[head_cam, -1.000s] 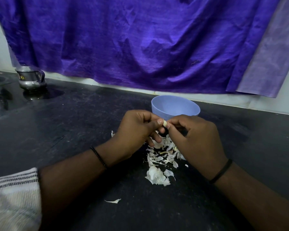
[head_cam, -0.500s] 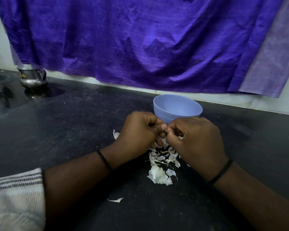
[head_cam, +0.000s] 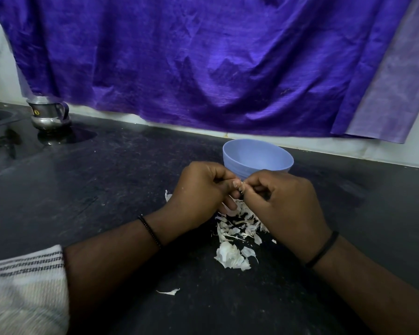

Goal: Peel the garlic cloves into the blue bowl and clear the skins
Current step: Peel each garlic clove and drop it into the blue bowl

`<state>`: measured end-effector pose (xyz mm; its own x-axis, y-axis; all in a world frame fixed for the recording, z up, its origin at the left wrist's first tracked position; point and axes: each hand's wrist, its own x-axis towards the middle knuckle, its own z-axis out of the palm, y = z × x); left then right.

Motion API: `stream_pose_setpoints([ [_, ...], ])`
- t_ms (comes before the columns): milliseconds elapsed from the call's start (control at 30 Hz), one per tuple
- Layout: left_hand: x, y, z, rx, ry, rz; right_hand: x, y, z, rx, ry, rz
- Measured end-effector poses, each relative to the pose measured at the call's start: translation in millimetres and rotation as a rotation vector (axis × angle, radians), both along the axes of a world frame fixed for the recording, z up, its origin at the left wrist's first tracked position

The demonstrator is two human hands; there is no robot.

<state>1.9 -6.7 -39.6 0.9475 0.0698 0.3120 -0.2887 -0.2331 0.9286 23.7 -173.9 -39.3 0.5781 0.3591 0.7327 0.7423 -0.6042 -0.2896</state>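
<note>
- Left hand (head_cam: 198,189): raised just above the desk, fingers curled, fingertips meeting those of the other hand. Its grip pinches a garlic clove (head_cam: 241,187), of which only a pale sliver shows between the fingertips.
- Right hand (head_cam: 281,206): opposite the left, thumb and forefinger pinching at the same clove, apparently working at its skin; how much skin is left on it cannot be told.
- Blue bowl (head_cam: 235,163): upright on the desk, just behind the two hands. Its inside wall shows bare; the bottom is hidden by the rim and the hands, so the count of peeled cloves inside cannot be told.
- Skins (head_cam: 232,256): a loose heap of papery white scraps on the desk, directly under and in front of the hands. One stray piece (head_cam: 168,291) lies apart, nearer the person; another peeks out beside the left hand.
- Desk (head_cam: 106,189): dark, dusty-looking surface carrying all of the above.
- Steel jug (head_cam: 47,113): far left, against the wall, well apart from the work.
- Purple cloth (head_cam: 203,64): hanging along the back wall.
- Progress, as judged: the heap suggests several cloves done; one clove in hand; no unpeeled cloves visible elsewhere; clearing of skins not yet begun.
</note>
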Motion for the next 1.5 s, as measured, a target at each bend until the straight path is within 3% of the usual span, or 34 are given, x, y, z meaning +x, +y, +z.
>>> stream_pose_setpoints([
  [500,-2,-4,0,0.027,-0.037,-0.006,-2,5,-5,0.021,-0.110,-0.088],
  [1033,-4,-3,3,-0.273,0.056,-0.169,-3,9,-1,0.401,0.326,0.017],
  [1333,-7,-2,6,-0.375,0.140,-0.217,-5,9,-1,0.345,0.205,0.012],
  [1500,-5,-1,6,-0.409,0.172,-0.216,-5,10,-1,0.432,0.297,0.039],
])
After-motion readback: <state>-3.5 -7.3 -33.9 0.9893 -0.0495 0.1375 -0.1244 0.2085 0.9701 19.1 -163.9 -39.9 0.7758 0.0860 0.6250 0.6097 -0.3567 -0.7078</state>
